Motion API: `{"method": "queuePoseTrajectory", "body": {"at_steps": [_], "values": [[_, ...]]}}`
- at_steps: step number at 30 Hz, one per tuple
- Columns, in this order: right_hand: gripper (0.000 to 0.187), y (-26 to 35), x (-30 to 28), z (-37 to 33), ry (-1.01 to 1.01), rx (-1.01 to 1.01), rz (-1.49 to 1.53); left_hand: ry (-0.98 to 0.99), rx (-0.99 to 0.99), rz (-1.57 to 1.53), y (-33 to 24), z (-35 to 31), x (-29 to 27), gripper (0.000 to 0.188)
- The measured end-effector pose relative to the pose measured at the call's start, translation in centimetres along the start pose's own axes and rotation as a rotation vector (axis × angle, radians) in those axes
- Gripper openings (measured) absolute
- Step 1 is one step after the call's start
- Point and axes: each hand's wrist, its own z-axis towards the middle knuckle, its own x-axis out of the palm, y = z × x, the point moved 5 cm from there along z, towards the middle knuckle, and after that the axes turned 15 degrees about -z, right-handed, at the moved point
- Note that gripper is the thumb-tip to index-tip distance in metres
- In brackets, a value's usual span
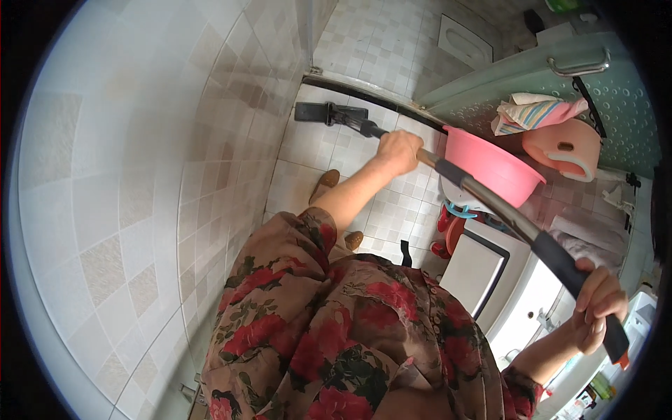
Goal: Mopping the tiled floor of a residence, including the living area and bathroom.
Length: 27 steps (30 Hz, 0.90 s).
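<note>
Mop (490, 203), one, clenched by both hands: left hand (397, 152) mid-shaft, right hand (598, 308) at its black grip.

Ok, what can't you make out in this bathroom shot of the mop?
Head view only:
- Black flat mop head: its underside faces the tiled floor, hidden.
- Long metal mop handle: the left hand and right hand cover parts.
- Feet: the floral dress hides most.
- Round pink plastic basin: inside unseen.

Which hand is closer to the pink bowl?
The left hand. It grips the mop pole just beside the pink bowl, to its left. The right hand holds the pole's black end, farther down and to the bowl's right.
</note>
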Motion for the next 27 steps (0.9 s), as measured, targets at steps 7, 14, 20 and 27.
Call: {"method": "queuePoseTrajectory", "body": {"at_steps": [7, 14, 20, 27], "values": [[0.017, 1.5, -7.6, -11.9, -0.504, 0.181, 0.243, -0.244, 0.549, -0.061, -7.9, -1.2, 1.2, 0.008], [0.072, 2.6, -9.9, -20.7, -0.932, 0.205, 0.206, 0.202, 0.755, -0.332, -14.0, 4.1, 5.2, 0.005], [0.064, 1.9, -8.9, -32.7, -1.426, 1.172, -0.850, 0.694, 0.949, 0.047, -18.0, 4.6, 10.4, 0.007], [0.037, -12.0, 3.0, -34.1, 0.143, 2.019, -0.841, 0.973, 0.886, 0.316, -12.3, 1.4, 15.8, 0.008]]}}
